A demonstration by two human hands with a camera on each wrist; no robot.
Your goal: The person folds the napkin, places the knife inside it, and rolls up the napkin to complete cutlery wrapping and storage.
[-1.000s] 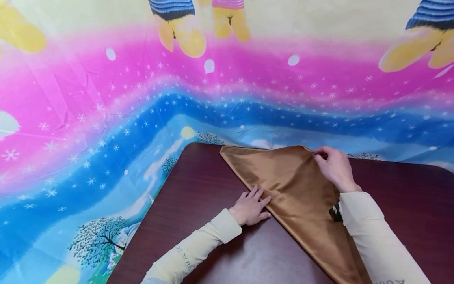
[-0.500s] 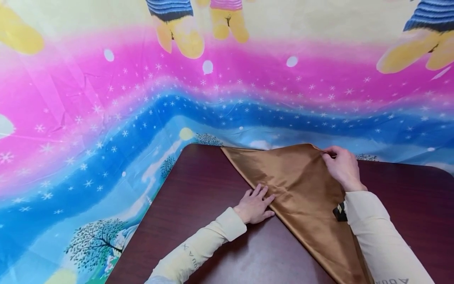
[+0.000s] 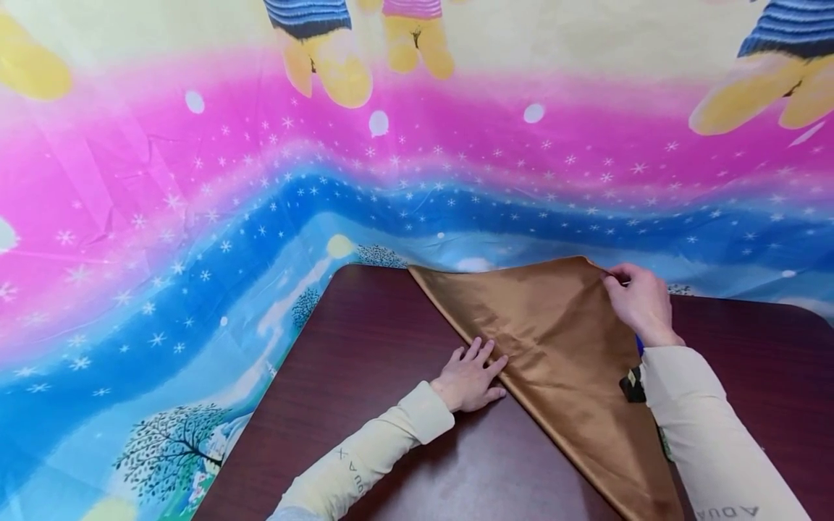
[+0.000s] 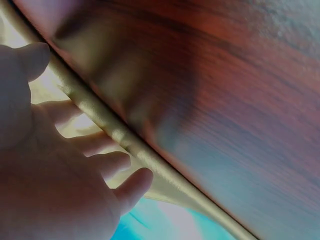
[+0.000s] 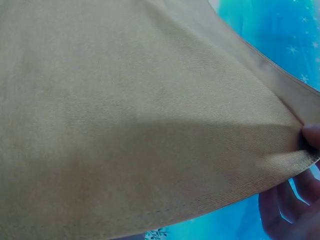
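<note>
A shiny golden-brown satin cloth (image 3: 547,325) lies doubled into a rough triangle, with its long folded edge running diagonally. My left hand (image 3: 468,378) rests with spread fingers on that edge; the left wrist view also shows the hand (image 4: 55,160) beside the rolled-looking fold (image 4: 112,125). At the far right corner, my right hand (image 3: 643,298) pinches the cloth between thumb and fingers and holds it raised off the surface. The right wrist view shows the cloth (image 5: 135,100) stretched toward the fingertips (image 5: 312,135). The lower tip of the cloth runs out of the head view.
Beneath the cloth is a dark reddish-brown wooden table (image 3: 352,347) with rounded corners. A colourful printed backdrop (image 3: 391,195) hangs directly behind the far table edge. A small black object (image 3: 632,385) sits by the right sleeve cuff, over the cloth.
My right hand has drawn the pinched corner to the right, lifting the cloth's far edge a little. My left hand has shifted only slightly right and stays on the fold.
</note>
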